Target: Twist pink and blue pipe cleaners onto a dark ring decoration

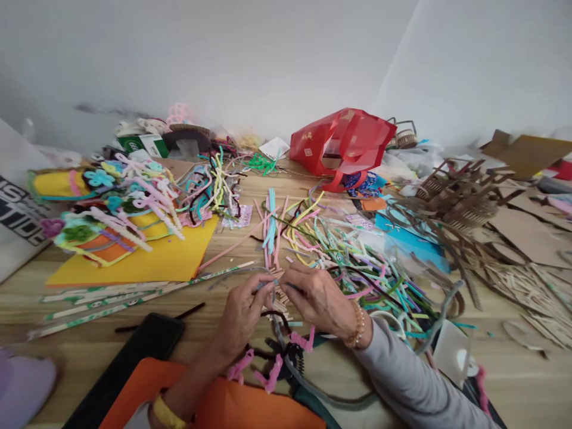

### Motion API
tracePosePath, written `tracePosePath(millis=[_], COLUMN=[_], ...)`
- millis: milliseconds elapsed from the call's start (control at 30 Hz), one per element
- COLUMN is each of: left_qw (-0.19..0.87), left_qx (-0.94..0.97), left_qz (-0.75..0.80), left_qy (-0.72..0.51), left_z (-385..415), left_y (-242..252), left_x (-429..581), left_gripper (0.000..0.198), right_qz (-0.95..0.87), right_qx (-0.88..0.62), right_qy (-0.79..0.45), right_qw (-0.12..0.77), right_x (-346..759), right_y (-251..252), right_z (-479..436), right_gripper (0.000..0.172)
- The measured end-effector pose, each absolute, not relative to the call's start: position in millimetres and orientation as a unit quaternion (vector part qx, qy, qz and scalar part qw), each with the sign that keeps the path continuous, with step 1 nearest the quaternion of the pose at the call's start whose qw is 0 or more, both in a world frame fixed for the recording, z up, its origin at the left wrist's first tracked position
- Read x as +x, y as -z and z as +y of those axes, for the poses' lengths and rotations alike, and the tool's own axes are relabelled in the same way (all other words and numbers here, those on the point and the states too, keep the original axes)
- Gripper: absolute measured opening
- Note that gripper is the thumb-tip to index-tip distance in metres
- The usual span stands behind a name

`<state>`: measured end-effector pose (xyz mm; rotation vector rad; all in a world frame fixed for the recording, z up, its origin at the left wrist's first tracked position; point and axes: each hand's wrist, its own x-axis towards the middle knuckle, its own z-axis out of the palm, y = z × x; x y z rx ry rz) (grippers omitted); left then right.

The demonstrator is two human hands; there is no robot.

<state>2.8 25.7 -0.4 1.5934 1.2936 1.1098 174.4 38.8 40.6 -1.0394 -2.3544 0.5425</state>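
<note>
Both hands are up close together at the bottom middle of the shot, the fingertips of my left hand [243, 314] and right hand [319, 298] pinching a thin grey pipe cleaner [241, 273] between them. It's fuzzy and bendy, and it arcs out to the left of the fingers. Just below the hands sit kinked pink pipe cleaners [272, 372] and a dark fuzzy tangle [279, 351]. There's a beaded bracelet [357, 325] on the right wrist and a yellow band [167, 414] on the left. To the right is a messy pile of multicolored pipe cleaners [353, 268], and upper left, pipe-cleaner flowers [129, 202] lie by a yellow foam sheet [156, 262]. Further back are a red gift bag [342, 143] and, upper right, cardboard basket pieces [460, 196].
</note>
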Motion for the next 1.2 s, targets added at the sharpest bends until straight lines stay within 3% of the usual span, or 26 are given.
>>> tracePosePath(millis=[167, 367, 600, 800, 1033, 1200], left_qw=[0.309, 0.268, 0.315, 0.486, 0.711, 0.785], left_qx=[0.664, 0.706, 0.661, 0.595, 0.467, 0.384], left_qz=[0.495, 0.472, 0.486, 0.467, 0.361, 0.312], left_qy=[-0.468, -0.456, -0.477, -0.438, -0.383, -0.372], left_z=[22, 22, 17, 19, 32, 35], left_y=[0, 4, -4, -20, -13, -10], left_x=[-2, -6, -2, 1, -3, -3], left_gripper=[0.013, 0.019, 0.015, 0.009, 0.019, 0.016], right_qz=[-0.796, -0.647, -0.558, -0.622, -0.832, -0.855], right_qx=[-0.395, -0.367, -0.34, -0.336, -0.316, -0.301], right_qy=[-0.345, -0.594, -0.687, -0.635, -0.354, -0.3], right_qw=[0.301, 0.306, 0.318, 0.311, 0.287, 0.297], right_x=[173, 171, 170, 176, 184, 183], right_y=[-41, -25, -22, -32, -40, -44], right_z=[39, 46, 50, 51, 50, 48], right_gripper=[0.029, 0.031, 0.031, 0.029, 0.017, 0.016])
